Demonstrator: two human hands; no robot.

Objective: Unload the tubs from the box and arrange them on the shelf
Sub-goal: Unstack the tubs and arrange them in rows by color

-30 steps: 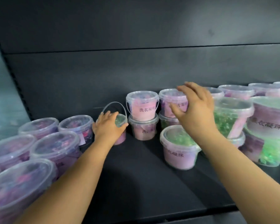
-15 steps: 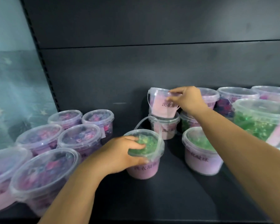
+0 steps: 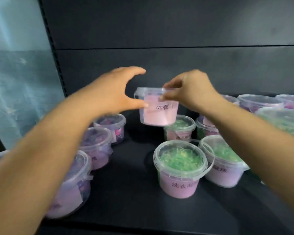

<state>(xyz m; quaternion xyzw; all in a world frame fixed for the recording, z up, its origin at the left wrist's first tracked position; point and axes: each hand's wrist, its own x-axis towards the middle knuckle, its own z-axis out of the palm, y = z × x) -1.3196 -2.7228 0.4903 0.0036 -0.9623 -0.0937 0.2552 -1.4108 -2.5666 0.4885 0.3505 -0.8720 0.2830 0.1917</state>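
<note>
My right hand (image 3: 192, 92) pinches the rim of a clear tub with a pink label (image 3: 157, 110) and holds it in the air, tilted, above the black shelf (image 3: 129, 192). My left hand (image 3: 115, 92) is spread wide just left of that tub, thumb tip touching its side, fingers arched over the top without closing. Below the lifted tub stands a green-filled tub (image 3: 179, 128). Nearer me, a green-filled tub with a pink label (image 3: 180, 168) stands free on the shelf, with another one (image 3: 225, 161) at its right.
Several purple-filled tubs (image 3: 98, 146) stand in rows at the left, partly hidden by my left arm. More tubs (image 3: 260, 103) crowd the right side and back. The dark back panel (image 3: 159, 31) rises behind. A bare strip of shelf runs between the two groups.
My right hand has lifted the pink-label tub off the stack. My left hand has let go of the green-filled tub, which now stands on the shelf, and risen to the lifted tub.
</note>
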